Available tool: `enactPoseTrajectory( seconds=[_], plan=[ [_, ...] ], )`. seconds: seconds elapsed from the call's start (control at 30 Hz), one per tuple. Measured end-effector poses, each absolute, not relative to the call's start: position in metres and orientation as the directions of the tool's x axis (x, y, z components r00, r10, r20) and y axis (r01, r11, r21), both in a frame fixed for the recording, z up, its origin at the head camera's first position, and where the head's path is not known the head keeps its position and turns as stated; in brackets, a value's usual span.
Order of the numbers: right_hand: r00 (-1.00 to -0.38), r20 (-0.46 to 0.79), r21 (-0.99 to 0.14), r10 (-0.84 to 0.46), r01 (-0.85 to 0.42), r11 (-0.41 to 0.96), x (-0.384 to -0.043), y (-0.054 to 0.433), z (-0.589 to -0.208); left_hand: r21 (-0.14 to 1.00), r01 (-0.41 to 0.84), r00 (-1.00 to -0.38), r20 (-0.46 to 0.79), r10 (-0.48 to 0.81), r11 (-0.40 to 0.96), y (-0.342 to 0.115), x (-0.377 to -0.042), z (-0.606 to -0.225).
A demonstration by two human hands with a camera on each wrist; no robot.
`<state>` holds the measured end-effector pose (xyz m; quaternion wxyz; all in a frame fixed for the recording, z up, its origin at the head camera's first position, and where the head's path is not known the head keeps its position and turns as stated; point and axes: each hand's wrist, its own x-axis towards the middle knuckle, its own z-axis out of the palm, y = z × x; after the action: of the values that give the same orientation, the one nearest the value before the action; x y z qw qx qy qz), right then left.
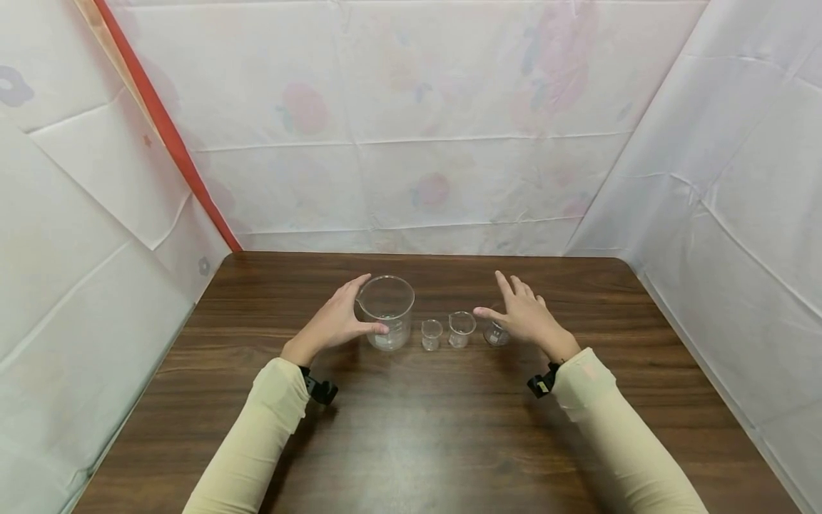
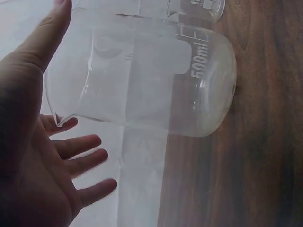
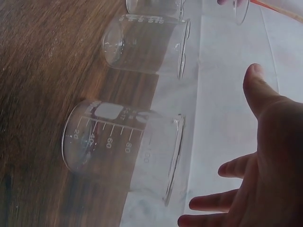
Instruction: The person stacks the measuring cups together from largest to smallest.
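Four glass beakers stand upright in a row on the table. My left hand (image 1: 332,319) is spread around the largest beaker (image 1: 399,330), its thumb on the near side and fingers at the far left; that beaker is marked 500ml (image 2: 198,61) in the left wrist view. Whether the skin touches the glass I cannot tell. To its right come the smallest beaker (image 1: 432,335) and a slightly bigger beaker (image 1: 461,331). Over the rightmost beaker (image 1: 494,335) hovers my right hand (image 1: 528,316), fingers extended, partly hiding it. In the right wrist view a gap separates hand and graduated beaker (image 3: 111,142).
The brown wooden table (image 1: 398,435) has a back edge close behind the beakers. White patterned cloth (image 1: 398,128) hangs behind and on both sides. A red strip (image 1: 167,128) runs down the back left corner. A wrist camera (image 1: 321,390) sits on each arm.
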<state>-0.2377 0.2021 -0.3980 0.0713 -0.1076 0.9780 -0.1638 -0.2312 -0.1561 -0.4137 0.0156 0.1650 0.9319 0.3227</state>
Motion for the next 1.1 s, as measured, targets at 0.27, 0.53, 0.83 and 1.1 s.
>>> enactPoseTrajectory(
  seconds=[0.27, 0.53, 0.83, 1.1],
  plan=[
    [-0.957, -0.069, -0.362, -0.282, -0.239, 0.901, -0.239, 0.194, -0.397, 0.63, 0.263, -0.953, 0.051, 0.299, 0.731, -0.156, -0.229, -0.417],
    [-0.944, -0.056, -0.383, -0.326, -0.281, 0.88, -0.24, 0.183, -0.393, 0.645, 0.265, -0.954, 0.065, 0.294, 0.717, -0.156, -0.229, -0.423],
    [-0.933, -0.023, -0.384, -0.358, -0.323, 0.865, -0.242, 0.172, -0.394, 0.682, 0.271, -0.952, 0.084, 0.295, 0.679, -0.154, -0.229, -0.426],
    [-0.919, -0.028, -0.39, -0.393, -0.352, 0.851, -0.245, 0.164, -0.394, 0.693, 0.295, -0.946, 0.113, 0.305, 0.658, -0.155, -0.23, -0.431]
  ],
)
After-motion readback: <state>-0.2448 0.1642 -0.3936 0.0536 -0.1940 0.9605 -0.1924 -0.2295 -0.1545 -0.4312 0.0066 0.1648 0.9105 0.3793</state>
